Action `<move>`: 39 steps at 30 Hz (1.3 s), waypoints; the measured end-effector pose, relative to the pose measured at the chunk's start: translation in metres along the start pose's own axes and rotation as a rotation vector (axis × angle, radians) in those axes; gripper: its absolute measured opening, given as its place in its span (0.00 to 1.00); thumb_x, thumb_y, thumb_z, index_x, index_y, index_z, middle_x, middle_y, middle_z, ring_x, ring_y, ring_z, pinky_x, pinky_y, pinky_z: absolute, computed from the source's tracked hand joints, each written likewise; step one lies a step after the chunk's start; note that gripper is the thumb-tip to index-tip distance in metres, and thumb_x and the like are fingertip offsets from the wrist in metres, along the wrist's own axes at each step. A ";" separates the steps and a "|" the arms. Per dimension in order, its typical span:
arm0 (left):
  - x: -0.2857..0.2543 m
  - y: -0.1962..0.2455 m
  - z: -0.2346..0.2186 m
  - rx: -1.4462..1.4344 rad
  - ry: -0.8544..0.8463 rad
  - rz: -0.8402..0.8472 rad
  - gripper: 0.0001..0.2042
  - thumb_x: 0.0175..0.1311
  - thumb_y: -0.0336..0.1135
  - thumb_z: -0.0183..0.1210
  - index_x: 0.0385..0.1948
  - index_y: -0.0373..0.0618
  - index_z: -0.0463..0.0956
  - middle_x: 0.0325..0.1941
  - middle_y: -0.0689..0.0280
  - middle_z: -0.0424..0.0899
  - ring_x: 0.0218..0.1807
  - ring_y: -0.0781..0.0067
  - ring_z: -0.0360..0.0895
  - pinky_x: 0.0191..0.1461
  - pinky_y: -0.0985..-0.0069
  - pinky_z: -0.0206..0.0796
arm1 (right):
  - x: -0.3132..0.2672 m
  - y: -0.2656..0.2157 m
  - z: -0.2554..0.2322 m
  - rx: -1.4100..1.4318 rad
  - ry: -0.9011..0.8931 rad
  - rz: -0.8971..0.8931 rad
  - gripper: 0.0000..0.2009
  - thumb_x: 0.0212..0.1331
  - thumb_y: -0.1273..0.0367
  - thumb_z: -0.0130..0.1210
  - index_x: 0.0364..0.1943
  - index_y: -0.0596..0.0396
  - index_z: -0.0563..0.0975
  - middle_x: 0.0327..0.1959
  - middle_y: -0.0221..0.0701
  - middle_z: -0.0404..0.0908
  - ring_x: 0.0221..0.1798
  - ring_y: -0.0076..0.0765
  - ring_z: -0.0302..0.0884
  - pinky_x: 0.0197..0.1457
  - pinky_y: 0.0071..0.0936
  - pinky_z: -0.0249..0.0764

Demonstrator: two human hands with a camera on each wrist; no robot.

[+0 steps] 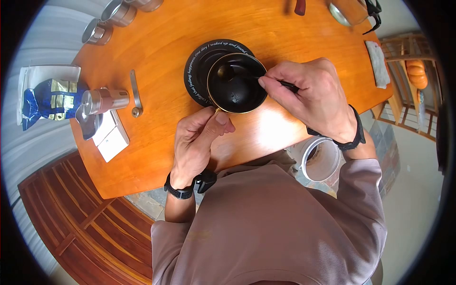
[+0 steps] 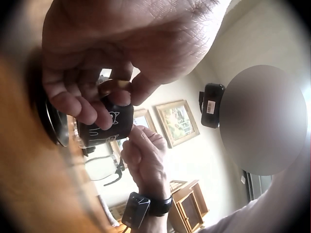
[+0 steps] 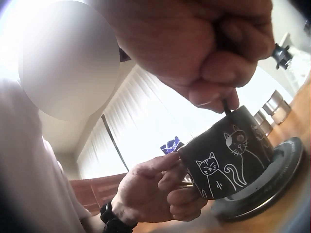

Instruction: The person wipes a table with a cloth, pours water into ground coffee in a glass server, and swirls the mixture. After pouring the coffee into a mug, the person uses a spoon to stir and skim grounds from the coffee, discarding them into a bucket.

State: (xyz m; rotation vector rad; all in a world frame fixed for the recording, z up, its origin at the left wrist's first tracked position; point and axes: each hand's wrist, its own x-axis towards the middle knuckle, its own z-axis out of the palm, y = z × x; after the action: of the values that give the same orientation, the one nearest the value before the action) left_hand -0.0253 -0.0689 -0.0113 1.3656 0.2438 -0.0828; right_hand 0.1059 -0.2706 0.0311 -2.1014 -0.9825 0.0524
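A black cup (image 1: 237, 97) with a gold rim stands over the right part of a black saucer (image 1: 194, 76) that has white lettering. White cat drawings cover the cup's side (image 3: 223, 165) in the right wrist view. My left hand (image 1: 197, 140) pinches the cup's gold handle (image 2: 114, 85) between thumb and fingers. Above the rim, my right hand (image 1: 316, 90) pinches the thin handle of a black spoon (image 1: 289, 86), whose lower end reaches inside the cup. Little dark wet specks show on the cup's inner wall.
On the left are a hand grinder (image 1: 107, 100), its detached crank (image 1: 136, 92), a blue bag (image 1: 52, 99) and a white box (image 1: 114, 142). Metal canisters (image 1: 118, 13) stand at the back left, a glass pot (image 1: 349, 12) at the back right. A grey cloth (image 1: 377, 64) lies at the right edge; below stands a white bin (image 1: 322, 161).
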 end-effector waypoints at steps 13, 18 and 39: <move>0.008 -0.007 -0.009 -0.063 -0.016 0.084 0.12 0.74 0.33 0.53 0.32 0.35 0.79 0.31 0.63 0.82 0.36 0.77 0.76 0.46 0.78 0.67 | -0.003 0.004 -0.009 0.028 0.066 -0.303 0.04 0.54 0.74 0.64 0.28 0.57 0.79 0.17 0.37 0.74 0.21 0.47 0.75 0.23 0.37 0.69; 0.005 -0.006 -0.012 -0.015 -0.045 0.095 0.11 0.72 0.33 0.54 0.32 0.34 0.79 0.31 0.63 0.83 0.36 0.77 0.75 0.44 0.78 0.65 | 0.000 0.003 -0.013 -0.121 0.099 -0.275 0.05 0.53 0.74 0.65 0.27 0.57 0.78 0.16 0.36 0.73 0.20 0.45 0.75 0.23 0.36 0.68; 0.010 -0.001 -0.015 -0.022 -0.182 0.321 0.08 0.67 0.28 0.56 0.34 0.31 0.80 0.37 0.60 0.82 0.38 0.76 0.74 0.42 0.79 0.64 | -0.002 -0.013 -0.032 -0.089 0.078 -0.412 0.07 0.47 0.79 0.69 0.29 0.66 0.82 0.17 0.37 0.79 0.15 0.34 0.72 0.17 0.27 0.63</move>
State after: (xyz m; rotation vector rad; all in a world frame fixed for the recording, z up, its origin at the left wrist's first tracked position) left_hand -0.0179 -0.0532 -0.0172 1.3503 -0.1276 0.0641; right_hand 0.1072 -0.2876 0.0610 -1.9231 -1.3703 -0.2838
